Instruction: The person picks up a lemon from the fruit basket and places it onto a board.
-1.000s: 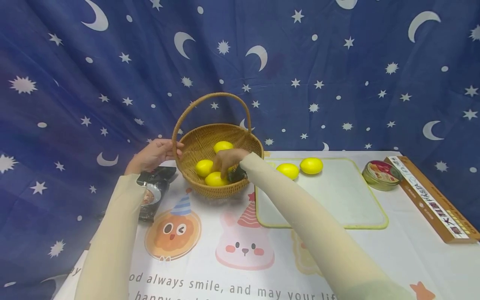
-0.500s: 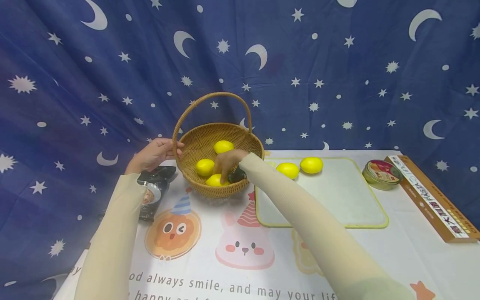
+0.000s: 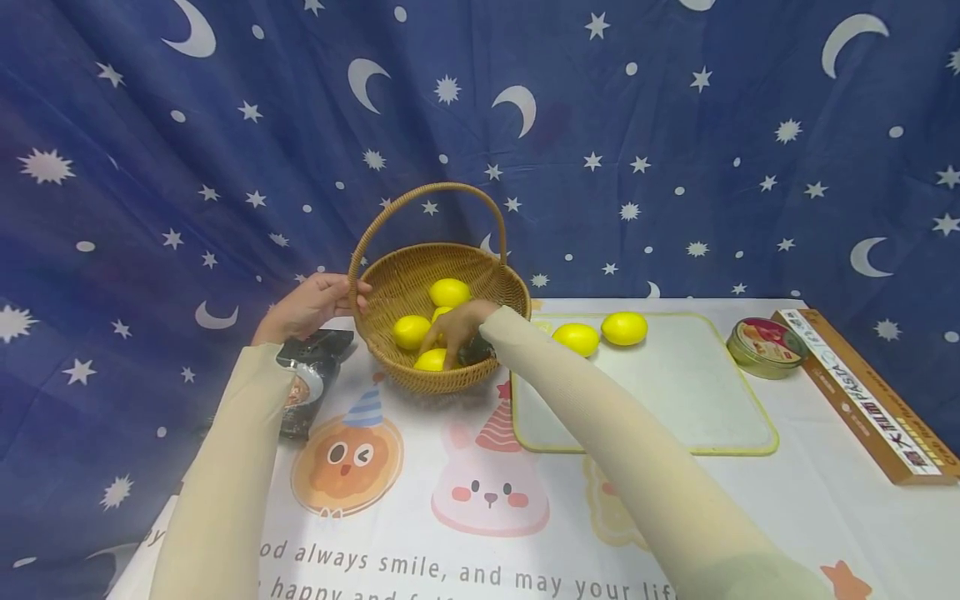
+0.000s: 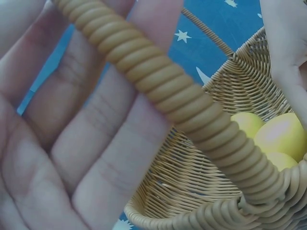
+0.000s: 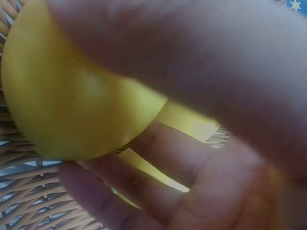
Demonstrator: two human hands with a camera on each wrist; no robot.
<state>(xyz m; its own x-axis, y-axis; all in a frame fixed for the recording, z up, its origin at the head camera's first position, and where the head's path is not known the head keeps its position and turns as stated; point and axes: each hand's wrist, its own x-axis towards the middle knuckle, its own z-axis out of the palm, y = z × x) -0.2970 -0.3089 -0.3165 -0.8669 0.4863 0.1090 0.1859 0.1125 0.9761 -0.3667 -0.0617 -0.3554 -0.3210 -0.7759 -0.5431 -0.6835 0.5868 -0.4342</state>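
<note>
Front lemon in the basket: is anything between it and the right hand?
Nothing visible: the right hand has its thumb and fingers around the front lemon. The other lemons in the basket lie farther back.

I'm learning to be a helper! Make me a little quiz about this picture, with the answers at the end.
1. How many lemons lie on the white board?
2. Which hand has its fingers at the handle of the basket? A) right B) left C) neither
3. True or false: the round tin is inside the basket.

Key: 1. Two. 2. B, the left hand. 3. False: the round tin stands beside the long box.
</note>
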